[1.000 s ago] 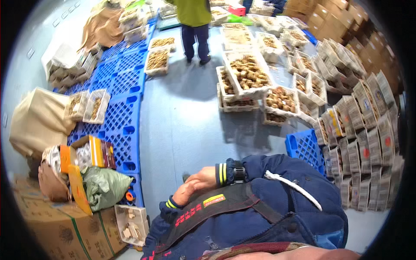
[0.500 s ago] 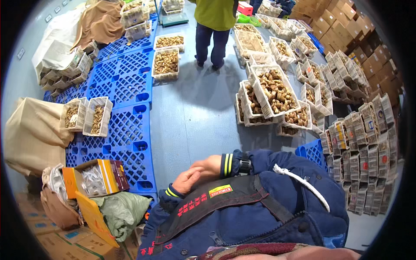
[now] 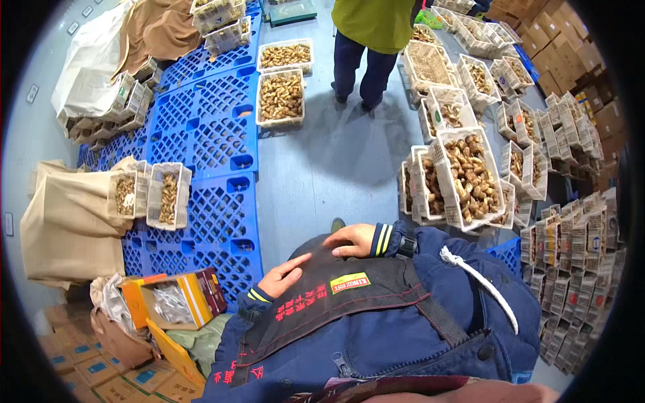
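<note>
My left hand (image 3: 283, 276) lies low over the front of a black apron (image 3: 306, 302), its fingers stretched out and holding nothing. My right hand (image 3: 354, 240) rests at the apron's upper edge, also empty, with the fingers extended. The hands are apart from each other. Dark blue sleeves with yellow stripes end at both wrists, and a black strap (image 3: 407, 242) circles the right one. Ahead to the right, the closest thing is a white plastic crate (image 3: 440, 168) of brown and cream mushrooms (image 3: 474, 176), set on other filled crates.
Blue plastic pallets (image 3: 213, 201) cover the floor at left, bearing crates and cloth-covered stacks. A person (image 3: 366, 60) stands ahead, back turned. Crate stacks (image 3: 571, 242) and cardboard boxes (image 3: 547, 37) line the right. An open yellow carton (image 3: 138, 303) sits at lower left.
My hands were together, one over the other; now they have parted and lie on the apron. The surroundings have shifted right in view, and the tip of a shoe shows beyond my hands.
</note>
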`<state>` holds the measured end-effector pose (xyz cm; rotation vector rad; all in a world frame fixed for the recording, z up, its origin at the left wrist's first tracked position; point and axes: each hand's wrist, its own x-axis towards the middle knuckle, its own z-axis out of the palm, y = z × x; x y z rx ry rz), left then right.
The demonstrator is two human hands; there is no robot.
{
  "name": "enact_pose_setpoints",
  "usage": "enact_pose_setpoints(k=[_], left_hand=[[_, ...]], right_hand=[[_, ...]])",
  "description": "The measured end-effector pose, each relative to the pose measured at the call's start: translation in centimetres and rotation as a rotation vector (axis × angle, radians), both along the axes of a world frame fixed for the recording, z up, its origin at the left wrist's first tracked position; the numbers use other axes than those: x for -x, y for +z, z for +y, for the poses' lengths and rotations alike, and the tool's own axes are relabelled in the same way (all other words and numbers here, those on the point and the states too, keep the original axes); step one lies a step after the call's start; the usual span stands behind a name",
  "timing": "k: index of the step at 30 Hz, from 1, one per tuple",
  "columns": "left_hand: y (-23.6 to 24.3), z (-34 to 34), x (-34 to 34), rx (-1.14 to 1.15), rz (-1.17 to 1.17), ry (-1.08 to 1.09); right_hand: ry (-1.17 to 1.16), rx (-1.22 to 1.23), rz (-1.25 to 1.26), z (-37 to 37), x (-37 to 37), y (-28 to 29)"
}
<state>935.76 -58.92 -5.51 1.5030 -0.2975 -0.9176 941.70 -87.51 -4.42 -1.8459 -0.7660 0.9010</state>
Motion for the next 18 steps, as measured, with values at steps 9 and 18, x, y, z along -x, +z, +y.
enact_pose_setpoints(k=[9,18], left_hand=[[-0.9,0.4,-14.3,0.052,0.037,0.090],[-2.0,2.7,-34.2,0.181,0.011,0.012]], right_hand=[[-0.550,0.050,-0.639,-2.7,-19.0,1.1],[-1.140,-0.114,-0.490,-5.7,-37.7,4.7]])
